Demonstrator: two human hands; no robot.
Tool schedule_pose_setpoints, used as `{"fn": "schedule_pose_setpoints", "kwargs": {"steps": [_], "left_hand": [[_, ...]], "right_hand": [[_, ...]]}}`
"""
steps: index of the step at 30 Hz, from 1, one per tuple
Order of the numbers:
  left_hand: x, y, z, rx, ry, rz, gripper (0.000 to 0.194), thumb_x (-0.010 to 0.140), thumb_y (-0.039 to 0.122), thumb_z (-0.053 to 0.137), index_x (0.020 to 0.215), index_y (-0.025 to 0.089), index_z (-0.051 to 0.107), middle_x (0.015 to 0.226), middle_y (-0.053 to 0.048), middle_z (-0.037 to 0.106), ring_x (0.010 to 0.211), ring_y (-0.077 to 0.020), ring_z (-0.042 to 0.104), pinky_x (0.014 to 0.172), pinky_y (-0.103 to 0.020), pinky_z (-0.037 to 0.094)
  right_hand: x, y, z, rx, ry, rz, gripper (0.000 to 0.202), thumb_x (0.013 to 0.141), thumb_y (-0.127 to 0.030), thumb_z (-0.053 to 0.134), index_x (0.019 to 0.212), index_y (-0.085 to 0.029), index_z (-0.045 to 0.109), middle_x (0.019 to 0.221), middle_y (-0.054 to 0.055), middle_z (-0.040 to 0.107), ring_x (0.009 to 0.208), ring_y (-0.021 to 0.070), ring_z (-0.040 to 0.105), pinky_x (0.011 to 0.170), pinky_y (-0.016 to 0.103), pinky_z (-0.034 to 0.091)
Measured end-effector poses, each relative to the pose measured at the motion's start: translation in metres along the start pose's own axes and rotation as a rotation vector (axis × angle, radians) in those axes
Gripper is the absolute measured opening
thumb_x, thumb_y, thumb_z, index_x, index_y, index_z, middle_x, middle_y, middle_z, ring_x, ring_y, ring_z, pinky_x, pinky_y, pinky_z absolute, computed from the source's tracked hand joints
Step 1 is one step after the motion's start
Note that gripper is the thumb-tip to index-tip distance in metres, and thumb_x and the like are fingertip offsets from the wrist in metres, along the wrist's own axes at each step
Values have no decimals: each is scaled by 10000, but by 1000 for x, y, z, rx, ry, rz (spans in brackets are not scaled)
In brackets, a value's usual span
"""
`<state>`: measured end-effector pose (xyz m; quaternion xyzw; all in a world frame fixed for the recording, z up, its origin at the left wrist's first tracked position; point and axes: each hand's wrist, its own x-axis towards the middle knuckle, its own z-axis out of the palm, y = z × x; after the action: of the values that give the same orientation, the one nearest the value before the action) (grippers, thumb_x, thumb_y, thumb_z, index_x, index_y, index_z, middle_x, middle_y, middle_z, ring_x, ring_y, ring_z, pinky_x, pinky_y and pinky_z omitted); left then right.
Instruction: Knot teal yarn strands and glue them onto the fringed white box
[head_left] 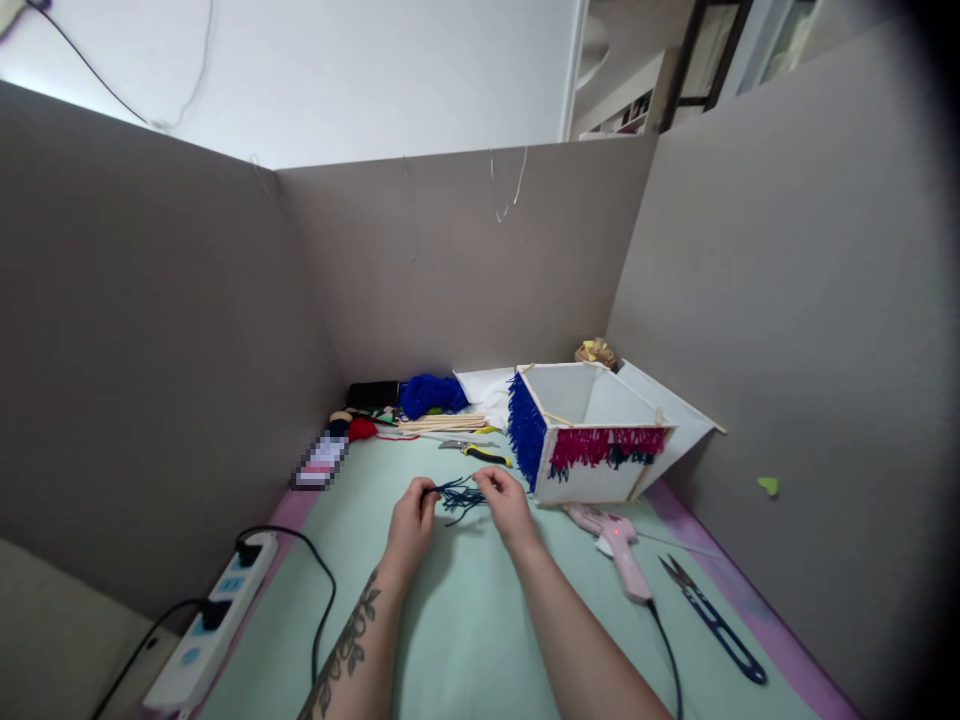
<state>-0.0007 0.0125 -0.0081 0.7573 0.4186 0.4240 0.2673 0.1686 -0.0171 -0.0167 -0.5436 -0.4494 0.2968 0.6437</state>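
Above the middle of the green mat, my left hand (411,522) pinches one end of a bundle of dark teal yarn strands (460,496). My right hand (507,503) has its fingertips closed on the other side of the same bundle, where a strand rises toward the thumb. Loose strand ends hang between the two hands. Beyond my right hand stands a white box frame (592,480), with blue yarn fringe (527,432) on its left side and magenta fringe (600,448) with some dark teal strands on its front.
A pink glue gun (621,550) with a lit red light and open-bladed snips (712,620) lie at right. Pliers (486,456), wooden sticks (444,424) and blue yarn (432,395) lie behind. A power strip (214,625) with cords sits left. Grey panels (465,260) enclose the table.
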Motion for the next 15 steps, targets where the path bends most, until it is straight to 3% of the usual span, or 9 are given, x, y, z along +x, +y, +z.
{"fn": "schedule_pose_setpoints", "kwargs": {"steps": [4,7,11,15], "left_hand": [[2,1,-3,-25,50,-38,110,842,289,434,849,195,491,722,6,581,635,-138,519,587,-238,380],[1,2,-3,-46,41,-44,122,841,300,433,849,195,493,712,9,578,631,-138,518,580,-237,374],[-1,5,0,-40,-14,-13,130,844,298,421,835,196,500,697,17,558,625,-132,507,592,-235,375],[-2,5,2,-10,-67,13,121,846,282,417,829,198,501,706,15,557,637,-131,513,613,-235,389]], "right_hand": [[1,2,-1,48,-3,43,309,727,-470,609,783,-172,665,822,58,669,801,204,578,745,302,429],[-1,5,5,108,-50,126,409,710,-525,611,892,-165,677,874,75,676,795,214,581,689,300,435],[-5,5,13,213,-62,200,397,660,-525,659,806,-157,676,717,39,646,649,166,537,564,254,384],[-4,2,12,293,4,205,312,622,-455,705,683,-155,643,600,-8,577,548,113,446,516,229,323]]}}
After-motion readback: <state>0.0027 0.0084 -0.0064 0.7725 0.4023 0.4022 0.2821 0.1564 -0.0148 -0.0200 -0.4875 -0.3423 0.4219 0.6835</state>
